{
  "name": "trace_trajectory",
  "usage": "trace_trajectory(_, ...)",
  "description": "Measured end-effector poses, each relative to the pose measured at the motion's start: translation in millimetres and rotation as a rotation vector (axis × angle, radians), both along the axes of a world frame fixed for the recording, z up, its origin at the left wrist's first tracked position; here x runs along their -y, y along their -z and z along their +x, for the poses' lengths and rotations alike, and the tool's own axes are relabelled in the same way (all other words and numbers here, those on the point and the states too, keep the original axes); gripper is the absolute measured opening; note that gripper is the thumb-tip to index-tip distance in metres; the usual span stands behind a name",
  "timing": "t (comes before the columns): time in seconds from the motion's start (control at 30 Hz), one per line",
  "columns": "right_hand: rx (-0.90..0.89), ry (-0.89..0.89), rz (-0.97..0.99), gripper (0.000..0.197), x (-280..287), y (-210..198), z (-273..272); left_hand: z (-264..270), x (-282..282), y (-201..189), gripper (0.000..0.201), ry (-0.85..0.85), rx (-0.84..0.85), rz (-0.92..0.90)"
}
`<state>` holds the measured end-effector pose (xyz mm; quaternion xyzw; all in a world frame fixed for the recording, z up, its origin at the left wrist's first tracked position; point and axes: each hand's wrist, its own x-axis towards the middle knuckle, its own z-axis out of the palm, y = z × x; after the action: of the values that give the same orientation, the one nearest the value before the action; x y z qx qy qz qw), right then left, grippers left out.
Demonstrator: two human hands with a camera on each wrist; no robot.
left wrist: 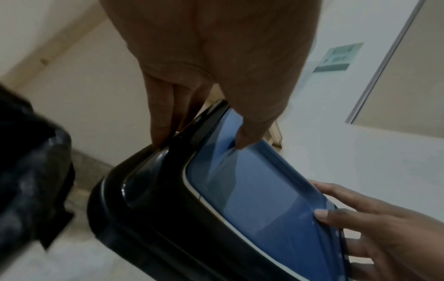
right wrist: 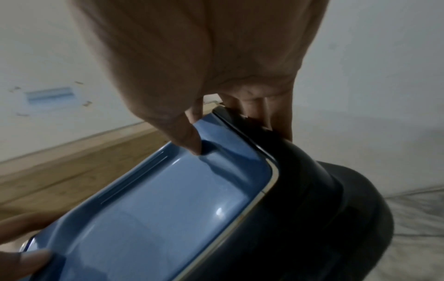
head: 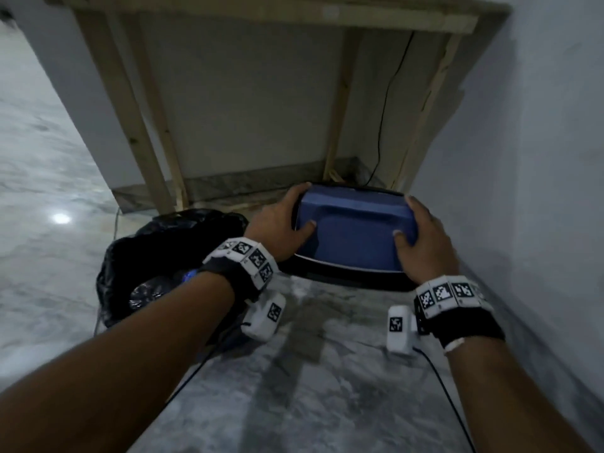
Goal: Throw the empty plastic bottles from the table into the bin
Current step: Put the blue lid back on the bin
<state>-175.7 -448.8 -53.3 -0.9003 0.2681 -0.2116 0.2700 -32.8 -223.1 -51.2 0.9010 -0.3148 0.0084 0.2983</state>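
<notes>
Both hands grip the blue-lidded bin lid (head: 353, 230) by its ends: left hand (head: 277, 223) on the left end, right hand (head: 425, 237) on the right. Left of it, the black-lined bin (head: 137, 256) holds what seem to be crumpled bottles (head: 147, 291).

We are looking at an indoor room, perhaps a home. We are seeing a marble floor (head: 327, 403), plain painted walls (head: 539, 158) and a rough wooden table frame (head: 130, 103).
</notes>
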Motion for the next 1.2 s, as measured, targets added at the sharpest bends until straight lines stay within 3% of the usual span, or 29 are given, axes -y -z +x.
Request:
trace_trajectory(0.2,0.023,-0.18,-0.018,0.066,-78,-18,70,26,-103,-40,0.068,-0.187,0.068,0.082)
trace_trajectory(0.53,-0.104,-0.459,0.01,0.07,-204,12,144,33,-255,-4,0.078,-0.53,-0.002,0.128)
trace_trajectory(0.9,-0.195,-0.52,-0.009,0.071,-211,28,161,25,-269,33,0.079,-0.589,-0.087,0.104)
trace_trajectory(1.2,-0.228,-0.517,0.014,0.073,-210,29,164,29,-267,33,0.078,-0.581,-0.112,0.102)
